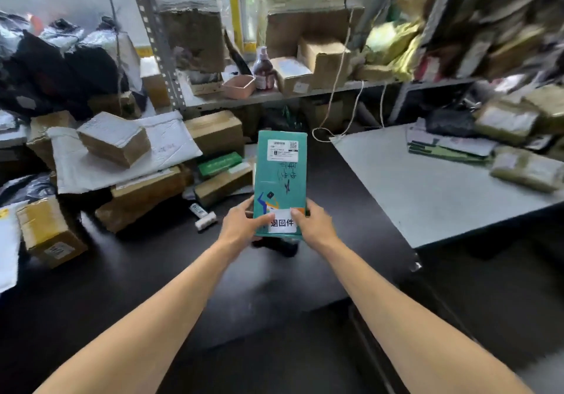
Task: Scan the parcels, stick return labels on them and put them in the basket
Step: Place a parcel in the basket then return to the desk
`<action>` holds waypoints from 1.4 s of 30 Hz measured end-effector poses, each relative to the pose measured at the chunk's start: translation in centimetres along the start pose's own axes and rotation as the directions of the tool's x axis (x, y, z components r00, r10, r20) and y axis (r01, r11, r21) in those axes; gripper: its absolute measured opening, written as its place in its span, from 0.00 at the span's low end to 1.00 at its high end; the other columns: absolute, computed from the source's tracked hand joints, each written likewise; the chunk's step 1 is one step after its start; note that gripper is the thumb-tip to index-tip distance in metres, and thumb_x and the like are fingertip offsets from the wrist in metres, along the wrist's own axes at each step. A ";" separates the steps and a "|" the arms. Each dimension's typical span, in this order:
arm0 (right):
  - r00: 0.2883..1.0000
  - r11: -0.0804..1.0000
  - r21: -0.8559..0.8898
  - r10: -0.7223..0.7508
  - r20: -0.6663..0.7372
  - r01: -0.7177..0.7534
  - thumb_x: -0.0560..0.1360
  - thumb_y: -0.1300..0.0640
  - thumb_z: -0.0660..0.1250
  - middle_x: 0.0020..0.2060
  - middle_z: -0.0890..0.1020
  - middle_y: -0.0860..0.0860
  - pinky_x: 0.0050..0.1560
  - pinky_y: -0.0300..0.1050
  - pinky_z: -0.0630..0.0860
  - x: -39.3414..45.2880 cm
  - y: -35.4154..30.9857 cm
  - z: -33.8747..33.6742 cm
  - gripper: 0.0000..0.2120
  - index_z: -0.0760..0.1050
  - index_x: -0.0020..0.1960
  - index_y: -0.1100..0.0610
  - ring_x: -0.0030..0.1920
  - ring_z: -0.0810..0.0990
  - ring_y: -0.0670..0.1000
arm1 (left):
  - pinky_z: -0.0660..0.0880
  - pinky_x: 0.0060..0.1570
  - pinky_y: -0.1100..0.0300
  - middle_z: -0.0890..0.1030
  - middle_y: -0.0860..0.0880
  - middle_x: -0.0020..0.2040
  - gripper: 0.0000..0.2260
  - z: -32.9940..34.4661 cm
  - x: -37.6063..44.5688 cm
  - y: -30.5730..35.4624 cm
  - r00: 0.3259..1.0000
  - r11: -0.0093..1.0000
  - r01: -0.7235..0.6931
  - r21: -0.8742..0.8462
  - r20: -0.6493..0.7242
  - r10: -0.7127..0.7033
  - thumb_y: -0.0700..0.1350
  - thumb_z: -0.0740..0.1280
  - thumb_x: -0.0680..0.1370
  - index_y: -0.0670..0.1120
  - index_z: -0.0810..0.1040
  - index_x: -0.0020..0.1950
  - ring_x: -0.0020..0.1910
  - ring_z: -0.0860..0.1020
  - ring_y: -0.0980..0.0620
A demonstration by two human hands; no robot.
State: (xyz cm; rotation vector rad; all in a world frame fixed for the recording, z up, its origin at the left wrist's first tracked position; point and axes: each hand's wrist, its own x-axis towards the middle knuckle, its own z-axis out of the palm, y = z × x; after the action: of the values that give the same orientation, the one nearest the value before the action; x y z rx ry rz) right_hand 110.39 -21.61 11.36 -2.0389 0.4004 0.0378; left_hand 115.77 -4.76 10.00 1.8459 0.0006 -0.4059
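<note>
A teal flat parcel (280, 180) is held upright above the black table (152, 271), with a white shipping label at its top. My left hand (242, 226) grips its lower left edge, thumb across the front. My right hand (314, 226) grips its lower right edge, thumb on a white return label (282, 223) with black characters stuck near the parcel's bottom. A dark object (283, 245), blurred, lies on the table just under the parcel. No basket is in view.
Cardboard boxes and a white padded envelope (128, 155) pile up at the left. A small white roller-like item (205, 219) lies left of my hands. A grey table (427, 186) with parcels stands at the right. Shelves of boxes fill the back.
</note>
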 end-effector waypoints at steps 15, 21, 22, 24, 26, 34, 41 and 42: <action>0.644 0.886 0.171 0.435 -0.629 -0.431 0.83 0.51 0.59 0.40 0.76 0.49 0.33 0.39 0.70 -18.9 22.0 -31.5 0.09 0.70 0.47 0.56 0.41 0.74 0.54 | 0.83 0.45 0.42 0.87 0.47 0.47 0.08 43.1 -8.8 8.6 0.709 0.940 -0.321 0.117 0.687 0.157 0.51 0.76 0.72 0.60 0.80 0.48 0.45 0.86 0.45; 0.485 0.812 0.263 0.535 -0.691 -0.521 0.82 0.53 0.60 0.39 0.73 0.49 0.25 0.33 0.65 -22.4 26.4 -33.1 0.10 0.67 0.43 0.55 0.33 0.69 0.46 | 0.83 0.47 0.46 0.86 0.48 0.51 0.13 50.0 -10.5 7.3 0.557 0.890 -0.424 0.166 0.823 0.112 0.48 0.74 0.76 0.53 0.79 0.59 0.47 0.85 0.49; 0.465 0.796 0.276 0.554 -0.691 -0.538 0.82 0.51 0.61 0.41 0.76 0.50 0.26 0.34 0.64 -22.3 27.2 -33.0 0.09 0.69 0.46 0.55 0.35 0.71 0.48 | 0.83 0.48 0.46 0.85 0.48 0.52 0.13 50.6 -10.4 6.9 0.546 0.883 -0.437 0.172 0.831 0.108 0.47 0.74 0.76 0.53 0.78 0.60 0.48 0.85 0.49; 0.454 0.769 0.310 0.597 -0.661 -0.559 0.79 0.49 0.64 0.46 0.80 0.50 0.32 0.39 0.69 -21.5 28.7 -32.5 0.09 0.72 0.52 0.54 0.41 0.77 0.52 | 0.83 0.49 0.45 0.84 0.50 0.55 0.16 51.6 -9.6 6.0 0.528 0.862 -0.470 0.190 0.843 0.102 0.46 0.73 0.77 0.54 0.77 0.63 0.50 0.84 0.49; 0.482 0.754 0.336 0.631 -0.607 -0.564 0.73 0.46 0.72 0.53 0.82 0.48 0.43 0.45 0.77 -20.5 30.3 -31.8 0.19 0.72 0.59 0.52 0.49 0.81 0.52 | 0.82 0.50 0.46 0.83 0.53 0.57 0.23 52.5 -8.5 5.0 0.487 0.833 -0.512 0.210 0.870 0.080 0.45 0.73 0.76 0.55 0.72 0.69 0.53 0.83 0.51; 0.551 0.685 0.345 0.724 -0.415 -0.641 0.67 0.60 0.80 0.62 0.78 0.51 0.56 0.50 0.79 -15.2 40.8 -28.0 0.38 0.61 0.68 0.55 0.59 0.79 0.53 | 0.81 0.54 0.52 0.80 0.50 0.65 0.46 57.6 -2.0 -3.3 0.363 0.715 -0.566 0.411 0.903 -0.231 0.42 0.78 0.70 0.54 0.53 0.79 0.58 0.81 0.50; 0.574 0.641 0.428 0.765 -0.292 -0.637 0.66 0.60 0.80 0.61 0.79 0.47 0.54 0.42 0.78 -9.9 59.7 -18.6 0.37 0.63 0.68 0.53 0.57 0.79 0.47 | 0.77 0.53 0.54 0.80 0.43 0.63 0.45 64.0 5.2 -20.6 0.420 0.558 -0.597 0.576 0.817 -0.395 0.45 0.78 0.70 0.52 0.53 0.79 0.57 0.81 0.43; 0.578 0.638 0.434 0.766 -0.280 -0.636 0.66 0.61 0.80 0.62 0.78 0.47 0.54 0.43 0.78 -9.3 62.5 -16.9 0.38 0.63 0.69 0.53 0.58 0.79 0.48 | 0.76 0.52 0.54 0.80 0.42 0.62 0.45 64.7 6.2 -23.6 0.430 0.547 -0.589 0.596 0.803 -0.412 0.44 0.78 0.70 0.52 0.53 0.79 0.57 0.81 0.42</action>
State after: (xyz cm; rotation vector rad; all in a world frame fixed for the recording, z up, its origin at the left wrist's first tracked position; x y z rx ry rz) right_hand 80.68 -60.60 -31.91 -1.4492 1.4380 0.0037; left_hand 98.92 -58.58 -29.99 2.2545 -1.3480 -1.5390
